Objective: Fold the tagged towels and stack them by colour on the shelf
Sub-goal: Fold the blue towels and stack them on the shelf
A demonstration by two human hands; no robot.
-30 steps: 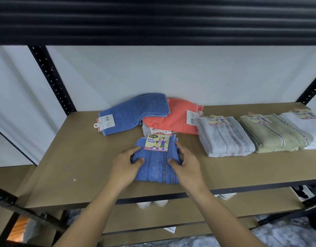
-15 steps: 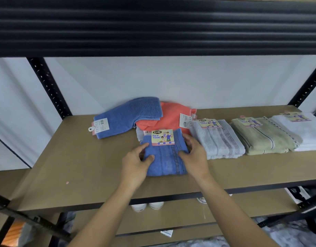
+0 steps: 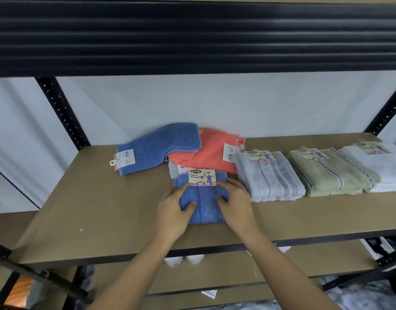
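A folded blue striped towel [image 3: 205,203] with a "Face Towel" tag [image 3: 202,177] lies on the brown shelf [image 3: 92,211]. My left hand [image 3: 173,211] grips its left side, thumb on top. My right hand [image 3: 236,203] holds the right side, fingers over the upper corner. Behind it lie an unfolded blue towel [image 3: 159,146], a coral towel [image 3: 211,154] and part of a pale grey towel [image 3: 173,170] under them. To the right sit folded grey [image 3: 271,177], green [image 3: 326,173] and white [image 3: 380,164] towels in a row.
A black upper shelf beam [image 3: 192,39] hangs low overhead. Black perforated posts [image 3: 60,113] stand at the back corners. The left half of the shelf board is bare. A lower shelf [image 3: 215,271] and white shoes [image 3: 184,259] show below the front edge.
Both hands have slid the folded blue towel away from the front edge toward the back, up against the pile and beside the grey towel. My view has tilted upward.
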